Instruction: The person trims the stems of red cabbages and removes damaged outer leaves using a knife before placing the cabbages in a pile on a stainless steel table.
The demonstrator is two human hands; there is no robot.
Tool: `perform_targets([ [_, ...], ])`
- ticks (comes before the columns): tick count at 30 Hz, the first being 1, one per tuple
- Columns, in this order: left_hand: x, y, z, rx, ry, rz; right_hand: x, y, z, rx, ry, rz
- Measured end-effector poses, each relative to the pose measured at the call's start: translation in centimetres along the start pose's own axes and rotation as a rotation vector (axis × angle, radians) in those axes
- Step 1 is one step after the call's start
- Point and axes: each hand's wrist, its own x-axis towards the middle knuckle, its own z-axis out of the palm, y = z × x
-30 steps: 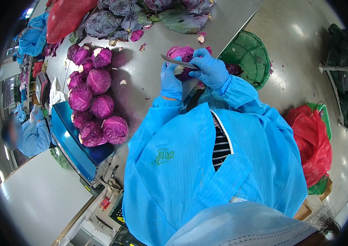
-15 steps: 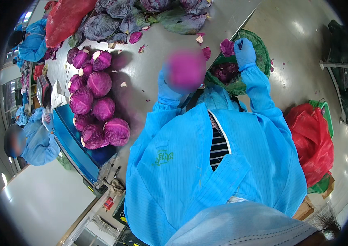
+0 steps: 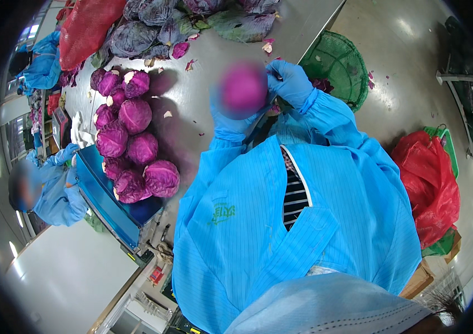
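Observation:
A peeled red cabbage (image 3: 243, 89), blurred in the picture, rests in my left hand (image 3: 226, 118), whose gloved fingers wrap its left and lower side. My right hand (image 3: 291, 82), also in a blue glove, is right beside the cabbage. Its fingers are curled together, and whatever they grip is hidden. Behind that hand stands a green mesh basket (image 3: 339, 61) with purple leaves (image 3: 322, 85) inside. Left of my hands, several trimmed red cabbages (image 3: 135, 114) are grouped on the metal table (image 3: 197, 83).
Untrimmed cabbages with dark outer leaves (image 3: 136, 39) lie at the far side, beside a red mesh bag (image 3: 89, 33). A blue tray (image 3: 105, 192) borders the table at left. Red sacking (image 3: 427, 186) is at right. A co-worker (image 3: 58, 189) stands at far left.
My right hand has moved left from over the green basket to the cabbage; the purple leaf by its fingers is no longer seen there. My left hand still holds the cabbage, slightly farther left.

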Motion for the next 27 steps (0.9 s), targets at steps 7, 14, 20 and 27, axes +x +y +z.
perform_targets([
  [7, -0.9, -2.0, 0.7, -0.432, -0.157, -0.123, 5.1, 5.8, -2.0, -0.476, 0.231, 0.018],
  [14, -1.6, -4.5, 1.4, -0.675, -0.252, -0.230, 1.2, 5.1, -4.1, -0.748, 0.346, 0.184],
  [20, -1.4, -6.8, 0.7, -0.896, -0.064, -0.286, -0.8, -0.3, 0.2, 0.077, -0.002, -0.097],
  [27, -3.0, -9.1, -1.1, -1.177, -0.152, -0.323, -0.4, 0.2, 0.0, 0.131, -0.277, -0.202],
])
